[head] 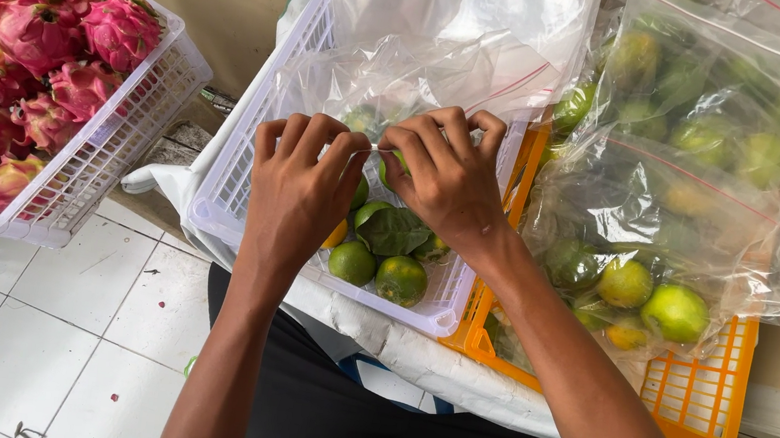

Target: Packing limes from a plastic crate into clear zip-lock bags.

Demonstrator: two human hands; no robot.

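Note:
My left hand [299,182] and my right hand [446,176] meet over a white plastic basket [232,198], both pinching the top edge of a clear plastic bag [433,44] that rises out of the basket. Green citrus fruits [400,279] and a green leaf [395,231] lie loose in the basket below my hands. Fingers of both hands are curled tight on the bag's rim. Part of the bag's contents is hidden behind my hands.
An orange crate [706,411] at the right holds several clear bags of green citrus [674,312]. A second white basket [117,153] at the left is full of pink dragon fruits [33,32]. White floor tiles [14,330] lie below.

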